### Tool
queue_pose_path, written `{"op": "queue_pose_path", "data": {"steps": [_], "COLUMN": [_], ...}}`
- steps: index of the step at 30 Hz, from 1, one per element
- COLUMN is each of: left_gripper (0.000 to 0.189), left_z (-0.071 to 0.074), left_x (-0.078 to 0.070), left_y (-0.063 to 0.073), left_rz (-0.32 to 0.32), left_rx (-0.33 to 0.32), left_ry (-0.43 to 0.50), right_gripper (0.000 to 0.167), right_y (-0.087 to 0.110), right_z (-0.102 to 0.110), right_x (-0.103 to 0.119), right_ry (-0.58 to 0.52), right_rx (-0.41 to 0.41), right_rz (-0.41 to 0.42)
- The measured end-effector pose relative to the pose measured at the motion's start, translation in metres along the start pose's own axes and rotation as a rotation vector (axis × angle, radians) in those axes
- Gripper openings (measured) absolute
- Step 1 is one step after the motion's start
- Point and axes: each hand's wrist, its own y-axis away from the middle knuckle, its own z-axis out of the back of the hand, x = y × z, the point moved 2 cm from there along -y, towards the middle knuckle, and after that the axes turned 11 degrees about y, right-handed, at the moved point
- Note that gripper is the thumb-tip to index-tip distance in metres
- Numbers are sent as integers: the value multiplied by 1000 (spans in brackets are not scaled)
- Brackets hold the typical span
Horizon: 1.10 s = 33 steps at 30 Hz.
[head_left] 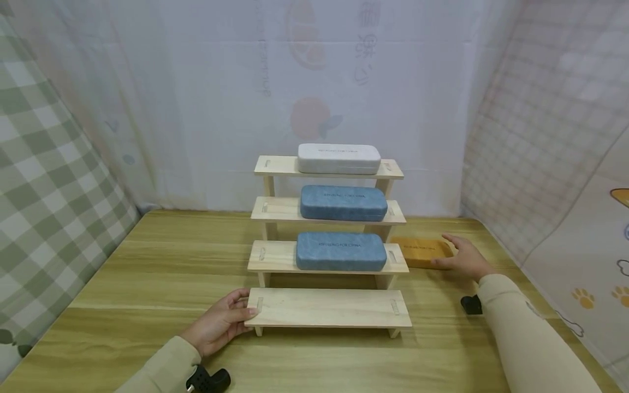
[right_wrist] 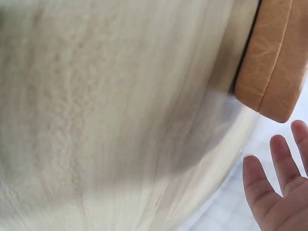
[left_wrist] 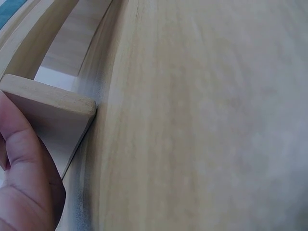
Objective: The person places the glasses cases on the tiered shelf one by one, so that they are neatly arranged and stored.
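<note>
A stepped wooden display rack (head_left: 326,308) stands on the table, with a white glasses case (head_left: 339,159) on its top step. One blue glasses case (head_left: 344,203) lies on the step below, and another blue case (head_left: 341,251) on the step under that. My left hand (head_left: 221,322) pinches the left end of the bottom step, thumb on top. The left wrist view shows a finger (left_wrist: 24,163) close against the board's edge. Right of the rack lies an orange-brown glasses case (head_left: 425,253), partly hidden behind a step. My right hand (head_left: 464,258) is at its right end, and the right wrist view shows straight, spread fingers (right_wrist: 260,178).
The wood-grain table (head_left: 162,295) extends on both sides of the rack. A white printed curtain (head_left: 211,109) hangs behind it. Green checked cloth (head_left: 49,164) slopes along the left edge, and a pale patterned cloth (head_left: 550,164) along the right.
</note>
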Motion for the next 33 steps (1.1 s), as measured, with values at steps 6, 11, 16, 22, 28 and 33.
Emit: {"op": "queue_pose_path", "data": {"steps": [6,11,16,22,28,33], "left_gripper": [64,66,68,67,66,66], "left_z": [0,-1,-1,-2,-3,-2], "left_x": [0,0,1,0,-1,-1], "left_y": [1,0,-1,-2,-2,0], "left_rz": [1,4,4,3,4,5], "left_rx": [-1,-1,0,0,-2,-7], "left_ry": [0,-7,-15,-12,-8,-7], "right_gripper": [93,94,95,99,102,102], "right_y": [-5,-8,-10,-10,-11,-13], "right_z": [-1,-4,-6,-7,-9,-9], "right_x": [-5,-10,-14,-16,-20,-20], "right_ry": [47,85,80,42,17,23], "right_rx": [9,27,45,81,122,125], "right_rz": [11,14,19,0,-51,-49]}}
